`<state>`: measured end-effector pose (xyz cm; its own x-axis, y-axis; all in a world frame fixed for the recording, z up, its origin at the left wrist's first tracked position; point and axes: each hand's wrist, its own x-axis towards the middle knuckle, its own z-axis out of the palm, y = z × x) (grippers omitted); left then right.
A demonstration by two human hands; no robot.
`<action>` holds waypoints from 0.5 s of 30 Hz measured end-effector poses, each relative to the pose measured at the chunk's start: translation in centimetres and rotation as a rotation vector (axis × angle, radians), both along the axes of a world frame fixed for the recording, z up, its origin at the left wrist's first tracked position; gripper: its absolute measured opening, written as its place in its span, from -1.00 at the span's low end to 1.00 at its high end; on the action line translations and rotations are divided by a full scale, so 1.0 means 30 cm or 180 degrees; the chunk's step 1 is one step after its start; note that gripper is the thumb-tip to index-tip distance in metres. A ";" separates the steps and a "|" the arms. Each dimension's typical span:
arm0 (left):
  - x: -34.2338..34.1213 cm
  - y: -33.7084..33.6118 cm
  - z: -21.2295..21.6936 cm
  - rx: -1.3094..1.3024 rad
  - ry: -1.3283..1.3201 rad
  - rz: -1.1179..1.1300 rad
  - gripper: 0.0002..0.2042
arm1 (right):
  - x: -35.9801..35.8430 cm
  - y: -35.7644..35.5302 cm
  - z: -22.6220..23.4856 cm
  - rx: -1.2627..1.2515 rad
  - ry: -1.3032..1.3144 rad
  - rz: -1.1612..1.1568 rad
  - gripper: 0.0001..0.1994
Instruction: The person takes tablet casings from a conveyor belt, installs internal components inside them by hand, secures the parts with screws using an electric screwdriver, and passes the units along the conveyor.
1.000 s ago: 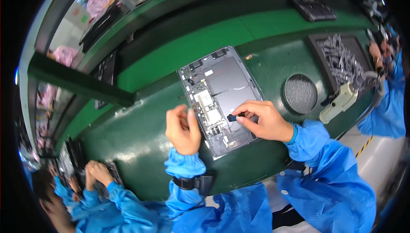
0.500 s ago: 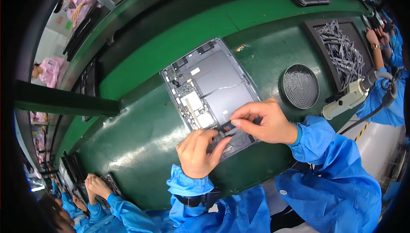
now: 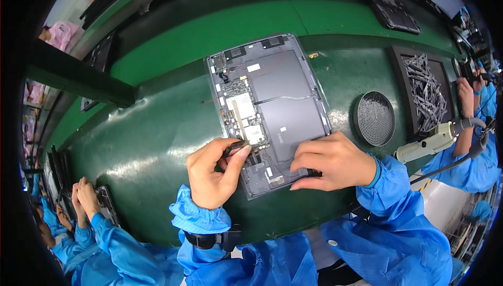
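An opened grey laptop base (image 3: 283, 92) lies on the green table (image 3: 152, 128), its circuit board and dark battery panels exposed. My left hand (image 3: 212, 173) pinches a small dark flat part (image 3: 234, 148) at the base's near left edge, thumb and forefinger closed on it. Flat on the near right corner of the base rests my right hand (image 3: 330, 163), fingers pointing left and pressing down. Both forearms wear blue sleeves, and a black strap circles the left wrist.
A round mesh dish (image 3: 373, 118) and a black tray of grey strips (image 3: 427, 92) sit to the right. A white electric screwdriver (image 3: 427, 144) lies near the table's right edge. Other people's hands work at the lower left (image 3: 84, 197) and far right (image 3: 463, 94).
My left hand moved from left of the base onto its near left edge and pinched a small dark part. My right hand flattened onto the near right corner.
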<state>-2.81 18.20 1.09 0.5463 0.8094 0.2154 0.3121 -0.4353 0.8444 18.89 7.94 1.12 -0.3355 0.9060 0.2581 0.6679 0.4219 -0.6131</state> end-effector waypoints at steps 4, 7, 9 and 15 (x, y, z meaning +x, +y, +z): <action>-0.022 0.007 -0.002 -0.0415 -0.0008 -0.0505 -0.83 | 0.009 0.003 -0.007 -0.0302 -0.0189 0.0238 -0.76; -0.024 0.002 -0.003 -0.0834 -0.0330 -0.0791 -0.81 | 0.012 0.003 -0.006 -0.0434 -0.0011 0.0293 -0.81; -0.025 0.008 0.005 -0.1022 -0.0363 -0.0867 -0.80 | 0.017 0.006 -0.003 -0.0589 0.0178 -0.0077 -0.86; -0.025 0.006 0.022 -0.0714 0.0035 -0.1920 -0.86 | -0.006 0.036 -0.044 0.0391 -0.0283 -0.1259 -0.83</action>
<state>-3.54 18.37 1.75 0.9208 0.3839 0.0684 0.0768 -0.3503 0.9335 18.73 9.03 -0.20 0.0062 0.9337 0.3579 0.8411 0.1887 -0.5068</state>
